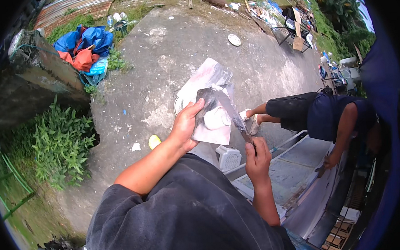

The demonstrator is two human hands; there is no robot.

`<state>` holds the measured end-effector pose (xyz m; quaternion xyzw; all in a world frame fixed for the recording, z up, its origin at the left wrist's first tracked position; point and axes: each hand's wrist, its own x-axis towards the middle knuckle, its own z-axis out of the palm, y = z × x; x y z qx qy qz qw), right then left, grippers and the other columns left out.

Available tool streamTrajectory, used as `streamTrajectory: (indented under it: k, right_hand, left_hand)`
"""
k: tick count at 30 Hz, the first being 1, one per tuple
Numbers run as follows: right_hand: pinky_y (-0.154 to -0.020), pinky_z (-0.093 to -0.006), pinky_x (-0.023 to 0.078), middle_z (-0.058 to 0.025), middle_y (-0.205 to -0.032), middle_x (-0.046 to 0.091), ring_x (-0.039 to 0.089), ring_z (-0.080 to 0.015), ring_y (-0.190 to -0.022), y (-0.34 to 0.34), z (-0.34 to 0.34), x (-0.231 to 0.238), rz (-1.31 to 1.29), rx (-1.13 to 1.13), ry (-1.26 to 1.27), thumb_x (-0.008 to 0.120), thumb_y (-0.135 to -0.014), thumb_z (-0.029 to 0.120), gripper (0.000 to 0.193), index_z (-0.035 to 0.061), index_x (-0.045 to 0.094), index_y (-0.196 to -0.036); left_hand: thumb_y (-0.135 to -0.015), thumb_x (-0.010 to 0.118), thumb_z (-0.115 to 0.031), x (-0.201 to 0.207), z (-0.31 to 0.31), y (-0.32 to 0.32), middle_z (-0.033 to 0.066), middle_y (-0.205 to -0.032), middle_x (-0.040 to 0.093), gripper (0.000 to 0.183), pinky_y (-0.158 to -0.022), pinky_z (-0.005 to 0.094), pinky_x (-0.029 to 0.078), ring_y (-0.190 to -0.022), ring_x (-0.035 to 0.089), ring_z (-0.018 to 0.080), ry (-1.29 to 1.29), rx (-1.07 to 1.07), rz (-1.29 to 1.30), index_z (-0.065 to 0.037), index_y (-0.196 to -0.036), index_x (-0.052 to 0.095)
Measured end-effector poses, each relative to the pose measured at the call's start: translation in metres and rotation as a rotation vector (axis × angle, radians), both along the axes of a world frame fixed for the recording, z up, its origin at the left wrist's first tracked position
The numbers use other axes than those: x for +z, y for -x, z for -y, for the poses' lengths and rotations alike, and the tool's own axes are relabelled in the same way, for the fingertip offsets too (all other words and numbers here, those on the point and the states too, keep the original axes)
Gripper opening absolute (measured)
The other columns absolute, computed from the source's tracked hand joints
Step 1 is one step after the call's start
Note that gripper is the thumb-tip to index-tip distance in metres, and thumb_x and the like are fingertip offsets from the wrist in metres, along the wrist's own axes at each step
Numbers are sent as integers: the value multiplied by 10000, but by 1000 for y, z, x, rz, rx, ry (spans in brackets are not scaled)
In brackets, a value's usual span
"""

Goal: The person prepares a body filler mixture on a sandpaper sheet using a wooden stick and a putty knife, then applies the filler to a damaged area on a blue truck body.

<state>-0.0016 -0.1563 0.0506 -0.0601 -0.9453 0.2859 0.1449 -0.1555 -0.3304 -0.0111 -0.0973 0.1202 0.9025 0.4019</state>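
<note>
My left hand (186, 128) grips a thin dark flat plate (203, 100) by its edge, thumb on top. A putty knife (231, 112) with a long grey blade is in my right hand (258, 160), fingers closed around the handle end. The blade leans across the plate's right side, and white paste (217, 90) clings around its far end. Below them lies a pale, smeared sheet (206, 77). A rounded white thing (217, 118) shows between plate and blade; whether it is paste or a container I cannot tell.
At the right a co-worker (340, 117) bends over a long pale panel (297, 165), holding a flat tool (320, 170). A white plastic stool (229, 157) stands near me. Blue and orange tarps (85, 45) lie by a concrete block (45, 72). A white lid (234, 40) rests farther off.
</note>
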Motion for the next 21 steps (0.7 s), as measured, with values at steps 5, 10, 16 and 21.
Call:
streamTrajectory:
  k: [5,10,16,21]
  right_hand:
    - [-658,-397,465,-149,-864,585,582,-327,-737,-20,-16,7,50,-8,-87,574,-934,38,87,0,603,-1007]
    - [-658,-395,462,-150,-864,584,578,-325,-737,-36,-38,10,80,-73,-111,568,-937,37,87,-4,602,-1007]
    - [-668,-387,458,-142,-860,576,573,-303,-746,-39,-45,11,71,-140,-45,563,-945,56,106,-9,602,-1020]
    - [-647,-305,447,-76,-840,586,561,-159,-730,-39,-37,1,174,-216,502,561,-974,121,180,-11,601,-1090]
  left_hand:
    - [-1026,486,-278,-6,10,8,141,-1177,658,395,-896,418,574,-1030,683,261,80,34,-33,-10,-1316,502]
    - [-1021,498,-263,-16,13,17,143,-1197,651,400,-919,422,564,-1055,676,259,80,56,-50,-10,-1331,488]
    - [-1025,489,-248,-14,8,24,145,-1241,626,401,-960,431,542,-1099,654,264,159,122,-73,-13,-1348,466]
    - [-1031,476,-238,-25,7,23,164,-1223,622,387,-934,435,559,-1080,661,265,195,41,-128,0,-1336,460]
